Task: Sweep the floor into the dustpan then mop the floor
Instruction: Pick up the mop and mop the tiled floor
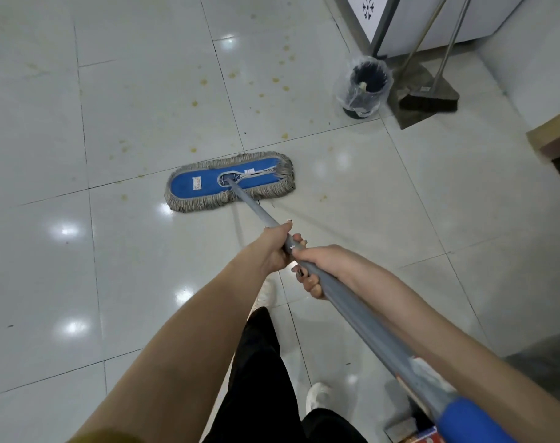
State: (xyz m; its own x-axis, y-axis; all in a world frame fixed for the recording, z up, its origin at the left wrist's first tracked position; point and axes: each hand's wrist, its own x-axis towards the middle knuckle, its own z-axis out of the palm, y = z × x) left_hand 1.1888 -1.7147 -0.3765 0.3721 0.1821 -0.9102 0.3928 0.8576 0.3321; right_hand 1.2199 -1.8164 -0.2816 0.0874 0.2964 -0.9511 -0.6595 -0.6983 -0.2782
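We read this as a shop or eatery, can't tell which: glossy large-tile floor [138, 282] with yellow stains [203, 81], white snowflake-marked unit [368, 8] upper right, bag-lined bin [364, 87], broom [428, 102] and dustpan [411, 120] parked beside it, wooden counter edge [553, 135] right.

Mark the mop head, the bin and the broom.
mop head [208, 184]: head view, blue top cloth.
bin [355, 98]: head view, bag-covered side wall.
broom [429, 103]: head view, dark bristles.
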